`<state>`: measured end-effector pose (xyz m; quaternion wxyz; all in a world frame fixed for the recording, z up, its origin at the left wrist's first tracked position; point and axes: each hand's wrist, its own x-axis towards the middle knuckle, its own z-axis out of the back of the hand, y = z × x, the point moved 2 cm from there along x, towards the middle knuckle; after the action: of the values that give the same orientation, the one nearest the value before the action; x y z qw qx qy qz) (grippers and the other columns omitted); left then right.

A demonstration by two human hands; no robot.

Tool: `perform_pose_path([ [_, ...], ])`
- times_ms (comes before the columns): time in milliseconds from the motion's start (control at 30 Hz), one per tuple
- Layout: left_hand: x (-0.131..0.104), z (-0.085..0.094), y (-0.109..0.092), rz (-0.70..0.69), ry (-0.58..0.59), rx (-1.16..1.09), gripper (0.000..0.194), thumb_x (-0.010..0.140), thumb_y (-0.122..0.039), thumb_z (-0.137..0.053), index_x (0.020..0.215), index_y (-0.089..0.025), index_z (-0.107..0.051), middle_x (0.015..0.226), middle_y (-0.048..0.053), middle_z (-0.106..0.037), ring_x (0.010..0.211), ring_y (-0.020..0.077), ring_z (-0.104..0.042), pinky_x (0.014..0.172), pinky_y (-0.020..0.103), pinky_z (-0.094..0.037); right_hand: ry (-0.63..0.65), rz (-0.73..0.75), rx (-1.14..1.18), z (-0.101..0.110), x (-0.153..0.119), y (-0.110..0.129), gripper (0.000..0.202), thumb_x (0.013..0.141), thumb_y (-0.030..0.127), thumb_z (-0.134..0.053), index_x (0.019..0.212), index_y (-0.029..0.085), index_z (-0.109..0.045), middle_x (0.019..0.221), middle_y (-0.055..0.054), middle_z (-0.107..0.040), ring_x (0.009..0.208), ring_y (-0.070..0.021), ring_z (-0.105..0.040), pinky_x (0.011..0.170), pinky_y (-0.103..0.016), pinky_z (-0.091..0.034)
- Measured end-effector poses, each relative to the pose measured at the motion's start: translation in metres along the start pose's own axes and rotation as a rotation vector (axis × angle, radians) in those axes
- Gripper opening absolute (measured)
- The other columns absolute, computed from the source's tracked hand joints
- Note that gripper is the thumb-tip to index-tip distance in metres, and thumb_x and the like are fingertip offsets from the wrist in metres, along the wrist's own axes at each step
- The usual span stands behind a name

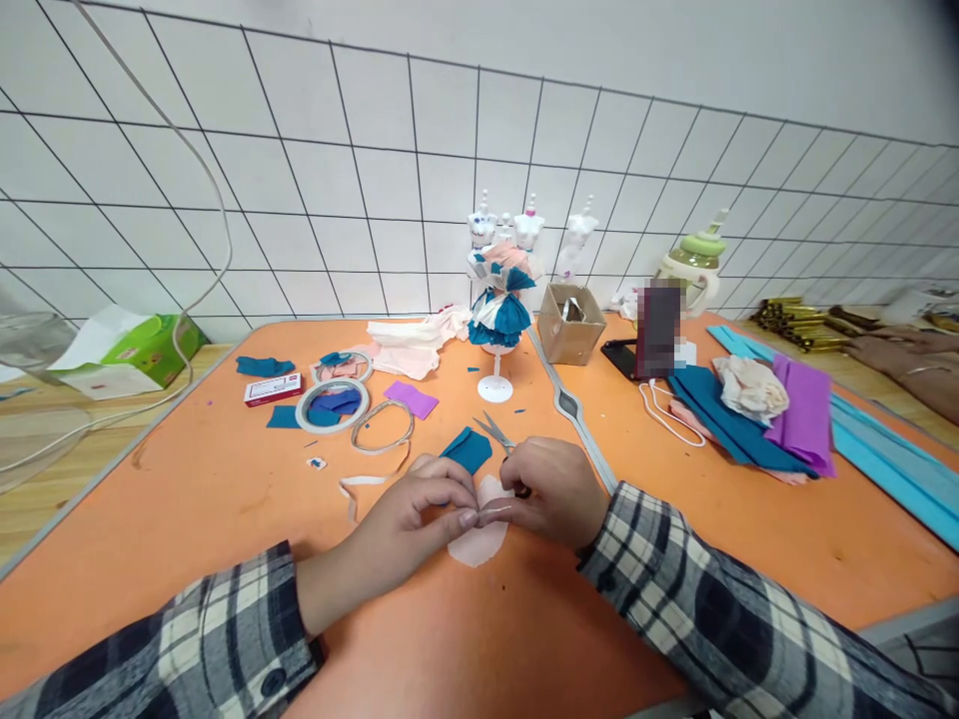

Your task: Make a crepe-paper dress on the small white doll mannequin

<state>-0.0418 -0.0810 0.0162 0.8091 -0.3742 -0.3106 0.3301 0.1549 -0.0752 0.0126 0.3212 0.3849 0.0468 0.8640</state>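
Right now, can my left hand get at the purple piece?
Probably yes: the purple piece lies ahead of your left hand, mostly uncovered, though that hand is busy at the pale pink sheet.

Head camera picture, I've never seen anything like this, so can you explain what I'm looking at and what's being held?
There's no machine: these are a person's two bare hands, in plaid sleeves. The single picture comes from a camera on their head, looking forward and down.

On the orange table, a small mannequin in teal, white and pale pink ruffles stands toward the back, beside a cardboard box. A white tape roll lies toward the left; folded teal sheets lie toward the right.

The left hand and right hand meet at the fingertips above a pale pink piece. The scissors sit at the right hand's fingers, their grip partly hidden. Exactly what each hand pinches is too small to tell.
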Motion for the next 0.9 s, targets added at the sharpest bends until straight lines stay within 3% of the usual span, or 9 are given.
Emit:
perform_pose_path([
  [200, -0.002, 0.002, -0.004, -0.036, 0.042, 0.011, 0.027, 0.094, -0.035, -0.056, 0.073, -0.022, -0.066, 0.086, 0.003, -0.067, 0.086, 0.0181, -0.06, 0.083, 0.032, -0.047, 0.127, 0.097, -0.044, -0.003, -0.002, -0.001, 0.047, 0.096, 0.058, -0.046, 0.07, 0.021, -0.061, 0.061, 0.0, -0.058, 0.059, -0.0134, -0.048, 0.059, -0.029, -0.029],
  [300, -0.002, 0.005, 0.001, -0.033, 0.007, 0.034, 0.024, 0.092, -0.029, -0.057, 0.072, -0.021, -0.066, 0.086, 0.003, -0.067, 0.086, 0.018, -0.059, 0.082, 0.032, -0.045, 0.188, 0.129, -0.07, 0.001, -0.003, -0.002, 0.029, 0.098, 0.041, -0.049, 0.081, 0.021, -0.063, 0.074, -0.003, -0.065, 0.069, -0.0154, -0.055, 0.064, -0.03, -0.034],
  [400, -0.001, 0.007, 0.008, -0.019, -0.053, 0.087, 0.019, 0.09, -0.025, -0.059, 0.074, -0.02, -0.068, 0.084, 0.003, -0.066, 0.084, 0.018, -0.058, 0.079, 0.032, -0.044, 0.125, 0.019, 0.078, 0.008, 0.0, -0.002, 0.017, 0.096, 0.025, -0.047, 0.099, 0.02, -0.062, 0.091, -0.006, -0.069, 0.082, -0.0179, -0.059, 0.074, -0.031, -0.041],
  [467, -0.001, 0.006, 0.012, -0.022, -0.068, 0.144, 0.017, 0.089, -0.023, -0.06, 0.075, -0.02, -0.069, 0.081, 0.002, -0.066, 0.082, 0.0176, -0.058, 0.077, 0.032, -0.042, 0.082, -0.075, 0.215, 0.008, 0.001, -0.001, 0.018, 0.094, 0.029, -0.051, 0.104, 0.02, -0.062, 0.093, -0.006, -0.07, 0.08, -0.0176, -0.06, 0.075, -0.031, -0.044],
  [567, -0.002, 0.002, 0.015, -0.019, -0.062, 0.232, 0.016, 0.09, -0.023, -0.059, 0.078, -0.021, -0.071, 0.079, 0.001, -0.067, 0.08, 0.0176, -0.057, 0.076, 0.032, -0.039, 0.151, -0.149, 0.28, -0.004, 0.0, 0.004, 0.021, 0.087, 0.039, -0.064, 0.098, 0.021, -0.067, 0.086, -0.003, -0.072, 0.076, -0.0163, -0.061, 0.071, -0.029, -0.044],
  [667, -0.003, 0.0, 0.015, -0.001, -0.041, 0.279, 0.015, 0.091, -0.026, -0.06, 0.083, -0.023, -0.072, 0.082, 0.001, -0.069, 0.083, 0.0186, -0.056, 0.077, 0.034, -0.038, 0.191, -0.195, 0.244, -0.015, -0.001, 0.006, 0.006, 0.086, 0.028, -0.068, 0.087, 0.023, -0.071, 0.079, 0.001, -0.073, 0.074, -0.0137, -0.062, 0.07, -0.025, -0.042],
  [767, -0.003, 0.0, 0.016, 0.023, -0.032, 0.3, 0.015, 0.091, -0.027, -0.06, 0.083, -0.023, -0.072, 0.082, 0.001, -0.069, 0.084, 0.0188, -0.056, 0.077, 0.034, -0.038, 0.208, -0.17, 0.144, -0.011, -0.002, 0.0, 0.008, 0.088, 0.02, -0.066, 0.085, 0.024, -0.073, 0.079, 0.003, -0.074, 0.074, -0.0131, -0.061, 0.07, -0.025, -0.041],
  [900, -0.002, 0.003, 0.019, 0.056, -0.035, 0.354, 0.015, 0.09, -0.027, -0.061, 0.081, -0.022, -0.072, 0.079, 0.001, -0.068, 0.081, 0.019, -0.056, 0.076, 0.034, -0.039, 0.224, -0.24, -0.045, 0.01, -0.002, -0.035, 0.013, 0.089, 0.019, -0.063, 0.088, 0.024, -0.075, 0.081, 0.001, -0.074, 0.08, -0.0162, -0.061, 0.074, -0.028, -0.042],
])
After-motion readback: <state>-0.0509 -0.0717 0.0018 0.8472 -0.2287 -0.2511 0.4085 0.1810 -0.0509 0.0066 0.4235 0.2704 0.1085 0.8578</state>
